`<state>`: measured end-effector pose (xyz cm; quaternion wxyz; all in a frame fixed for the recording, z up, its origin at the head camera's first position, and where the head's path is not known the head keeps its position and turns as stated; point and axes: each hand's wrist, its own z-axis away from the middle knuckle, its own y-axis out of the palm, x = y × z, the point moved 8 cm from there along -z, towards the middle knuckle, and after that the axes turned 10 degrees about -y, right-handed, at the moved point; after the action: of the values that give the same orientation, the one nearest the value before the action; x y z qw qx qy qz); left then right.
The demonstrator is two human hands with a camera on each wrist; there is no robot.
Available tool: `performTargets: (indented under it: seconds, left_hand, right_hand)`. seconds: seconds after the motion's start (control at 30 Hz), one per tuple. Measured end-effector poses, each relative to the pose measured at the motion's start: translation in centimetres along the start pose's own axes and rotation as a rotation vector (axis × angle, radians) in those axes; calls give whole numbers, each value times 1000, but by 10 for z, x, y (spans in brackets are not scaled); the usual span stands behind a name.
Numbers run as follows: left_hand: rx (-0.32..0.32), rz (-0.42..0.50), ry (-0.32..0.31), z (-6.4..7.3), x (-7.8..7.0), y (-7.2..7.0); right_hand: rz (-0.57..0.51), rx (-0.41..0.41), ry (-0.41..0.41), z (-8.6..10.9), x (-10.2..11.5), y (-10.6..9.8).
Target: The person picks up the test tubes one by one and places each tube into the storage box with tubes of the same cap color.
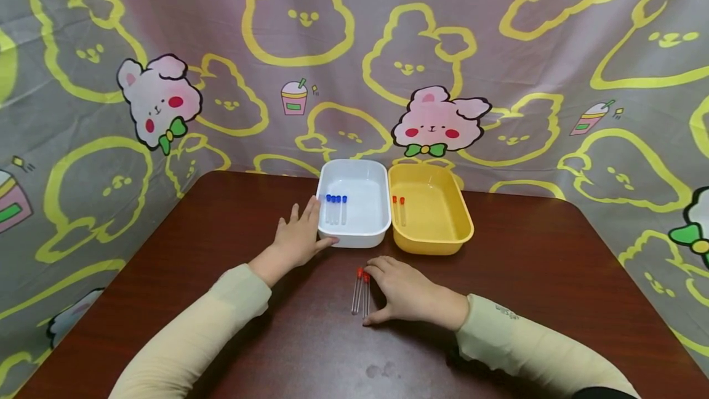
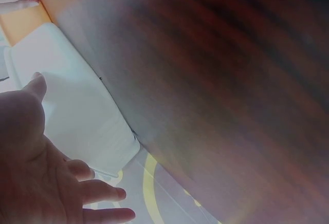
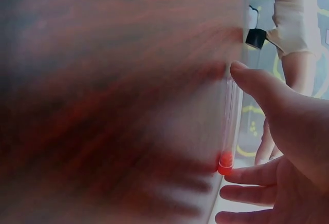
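Glass test tubes with red caps (image 1: 359, 294) lie side by side on the table. My right hand (image 1: 407, 291) spans them from the right, its thumb tip at the bottom end and its index fingertip at a cap. In the right wrist view, a red-capped test tube (image 3: 230, 116) lies between the thumb and the nearly straight index finger. My left hand (image 1: 297, 236) is spread at the near left corner of the white tray (image 1: 354, 240), thumb along its front rim. Several blue-capped test tubes (image 1: 335, 209) lie inside that tray.
Right beside the white tray stands a yellow tray (image 1: 434, 244), with two red-capped test tubes (image 1: 402, 211) along its left side. Both trays sit near the back of the dark wooden table (image 1: 266, 350). A patterned curtain (image 1: 343, 79) hangs behind and at the sides.
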<state>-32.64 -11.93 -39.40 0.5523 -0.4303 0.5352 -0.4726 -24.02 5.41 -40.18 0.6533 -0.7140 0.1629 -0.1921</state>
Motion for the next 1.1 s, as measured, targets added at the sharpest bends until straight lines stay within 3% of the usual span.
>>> performTargets:
  seconds: [0.73,1.1]
  left_hand:
    - [0,2,1,0,0,0]
    - [9,8,-3,2,-1,-1]
  right_hand:
    - [-54,14,49,2,-5,2]
    - [-92,-17,57,7,-9,-9]
